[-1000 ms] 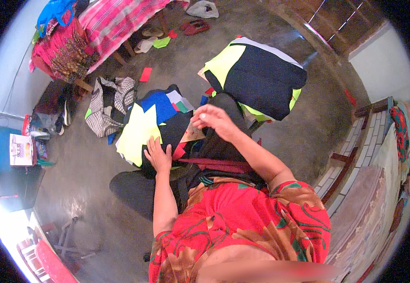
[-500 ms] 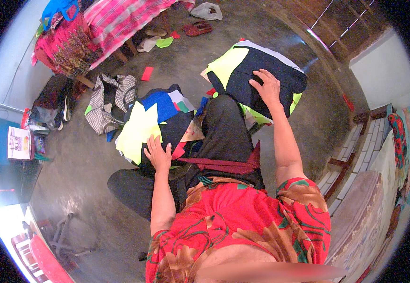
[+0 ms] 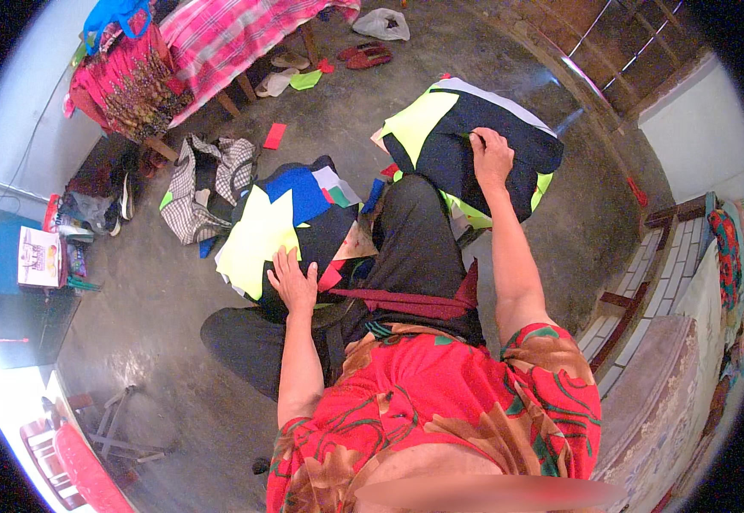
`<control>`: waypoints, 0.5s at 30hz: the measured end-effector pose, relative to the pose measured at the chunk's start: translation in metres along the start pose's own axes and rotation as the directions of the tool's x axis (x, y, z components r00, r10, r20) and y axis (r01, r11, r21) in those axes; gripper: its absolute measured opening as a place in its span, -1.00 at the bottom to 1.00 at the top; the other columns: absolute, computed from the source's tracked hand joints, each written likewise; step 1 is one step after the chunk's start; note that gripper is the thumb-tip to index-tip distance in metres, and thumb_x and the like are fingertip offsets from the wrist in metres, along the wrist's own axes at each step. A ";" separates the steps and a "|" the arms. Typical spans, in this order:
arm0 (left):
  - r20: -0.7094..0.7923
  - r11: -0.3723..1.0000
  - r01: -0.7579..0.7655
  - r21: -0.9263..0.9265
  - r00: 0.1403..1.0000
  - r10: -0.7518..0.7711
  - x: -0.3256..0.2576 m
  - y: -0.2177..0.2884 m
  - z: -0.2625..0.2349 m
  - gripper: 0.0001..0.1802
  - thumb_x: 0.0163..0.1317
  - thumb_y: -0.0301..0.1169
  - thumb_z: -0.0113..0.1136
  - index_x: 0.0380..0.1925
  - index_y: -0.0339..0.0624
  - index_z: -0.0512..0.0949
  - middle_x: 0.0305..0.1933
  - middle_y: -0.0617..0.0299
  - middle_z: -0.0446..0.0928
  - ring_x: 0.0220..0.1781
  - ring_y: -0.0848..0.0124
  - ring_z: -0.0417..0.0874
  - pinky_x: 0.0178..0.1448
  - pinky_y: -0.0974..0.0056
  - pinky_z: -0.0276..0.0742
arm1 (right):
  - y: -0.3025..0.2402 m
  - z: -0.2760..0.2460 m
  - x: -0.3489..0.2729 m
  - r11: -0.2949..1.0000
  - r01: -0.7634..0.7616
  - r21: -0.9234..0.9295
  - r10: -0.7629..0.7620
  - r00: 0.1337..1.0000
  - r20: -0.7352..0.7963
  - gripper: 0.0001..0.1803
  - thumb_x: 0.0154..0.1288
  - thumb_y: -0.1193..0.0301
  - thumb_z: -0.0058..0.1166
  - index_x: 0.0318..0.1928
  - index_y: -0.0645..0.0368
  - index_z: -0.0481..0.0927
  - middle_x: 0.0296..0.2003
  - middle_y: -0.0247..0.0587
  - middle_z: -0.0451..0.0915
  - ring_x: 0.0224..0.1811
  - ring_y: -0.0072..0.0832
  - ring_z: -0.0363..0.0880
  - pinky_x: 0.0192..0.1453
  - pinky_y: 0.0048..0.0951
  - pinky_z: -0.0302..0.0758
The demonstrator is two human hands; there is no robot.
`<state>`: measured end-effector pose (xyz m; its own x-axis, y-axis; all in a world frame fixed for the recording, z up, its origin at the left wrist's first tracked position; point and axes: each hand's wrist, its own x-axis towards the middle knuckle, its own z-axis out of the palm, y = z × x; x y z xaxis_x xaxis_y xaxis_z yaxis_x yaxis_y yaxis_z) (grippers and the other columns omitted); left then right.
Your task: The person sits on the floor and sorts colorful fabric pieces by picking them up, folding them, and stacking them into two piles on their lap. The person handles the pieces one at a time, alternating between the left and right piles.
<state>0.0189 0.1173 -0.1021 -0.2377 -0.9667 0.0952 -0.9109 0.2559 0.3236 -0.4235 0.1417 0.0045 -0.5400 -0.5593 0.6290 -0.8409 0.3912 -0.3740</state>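
Note:
On the floor before my crossed legs lie two heaps of cut cloth pieces. My left hand point(image 3: 292, 282) rests on the nearer-left heap, its fingers spread where a neon yellow piece point(image 3: 261, 233) meets black cloth. A blue piece point(image 3: 297, 194) and small white, green and red scraps top that heap. Over the right heap, my right hand point(image 3: 493, 157) has its fingers drawn together on the upper black cloth piece point(image 3: 449, 158). Another neon yellow piece point(image 3: 421, 126) covers that heap's left corner, and a pale strip point(image 3: 500, 101) runs along its far edge. The right fingertips are partly hidden.
A checked cloth bag point(image 3: 197, 192) lies beyond the left heap. Past it are a red scrap point(image 3: 274, 135), shoes point(image 3: 365, 56), a white plastic bag point(image 3: 382, 25) and a pink-covered bed point(image 3: 239, 43). A red chair point(image 3: 81, 466) stands near left; wooden furniture point(image 3: 628, 299) is at right.
My right hand's spread fingers have drawn together on the black cloth. My left hand stays on the left heap. The whole view has shifted slightly.

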 end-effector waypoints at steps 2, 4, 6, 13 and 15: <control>-0.006 1.000 -0.002 0.001 1.000 0.002 -0.001 0.000 0.000 -0.33 0.14 -0.15 0.20 0.23 -0.06 0.26 0.41 0.09 0.11 0.47 0.12 0.03 0.42 -0.21 -0.10 | 0.004 0.002 -0.001 0.987 -0.114 0.109 0.117 0.993 -0.016 -0.83 0.26 0.22 0.08 -0.21 -0.04 0.59 -0.27 -0.38 0.63 -0.18 -0.28 0.56 -0.11 -0.20 0.39; -0.014 1.000 -0.004 0.008 1.000 0.004 -0.001 -0.001 0.002 -0.34 0.14 -0.15 0.20 0.23 -0.06 0.26 0.41 0.09 0.12 0.47 0.12 0.03 0.42 -0.20 -0.10 | 0.008 0.004 -0.001 0.980 -0.125 0.152 0.131 0.991 -0.026 -0.82 0.28 0.22 0.06 -0.21 -0.02 0.59 -0.27 -0.36 0.63 -0.19 -0.27 0.56 -0.11 -0.20 0.40; -0.018 1.000 -0.004 0.011 1.000 0.004 -0.001 -0.002 0.003 -0.34 0.14 -0.15 0.21 0.23 -0.06 0.26 0.41 0.09 0.12 0.47 0.12 0.04 0.42 -0.20 -0.10 | 0.011 0.006 -0.001 0.979 -0.110 0.171 0.118 0.992 -0.036 -0.82 0.31 0.22 0.03 -0.21 0.01 0.58 -0.29 -0.30 0.63 -0.21 -0.22 0.56 -0.13 -0.19 0.42; -0.002 1.000 0.006 0.006 1.000 -0.006 0.000 -0.001 0.002 -0.34 0.15 -0.14 0.20 0.23 -0.06 0.27 0.41 0.11 0.12 0.47 0.13 0.03 0.43 -0.19 -0.10 | 0.014 0.004 -0.003 0.938 -0.166 0.304 0.190 0.980 -0.054 -0.84 0.28 0.29 0.05 -0.20 0.05 0.56 -0.29 -0.19 0.61 -0.20 -0.16 0.55 -0.14 -0.19 0.45; 0.002 1.000 0.007 0.006 1.000 -0.007 0.000 -0.001 0.002 -0.34 0.15 -0.14 0.20 0.23 -0.06 0.27 0.41 0.12 0.11 0.48 0.13 0.02 0.43 -0.19 -0.11 | 0.007 0.000 -0.003 0.923 -0.148 0.355 0.191 0.978 -0.088 -0.83 0.24 0.33 0.08 -0.18 0.05 0.55 -0.29 -0.20 0.61 -0.19 -0.16 0.54 -0.10 -0.20 0.44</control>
<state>0.0196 0.1169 -0.1042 -0.2317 -0.9685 0.0908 -0.9147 0.2487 0.3184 -0.4280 0.1457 -0.0003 -0.6851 -0.4074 0.6038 -0.7094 0.1847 -0.6802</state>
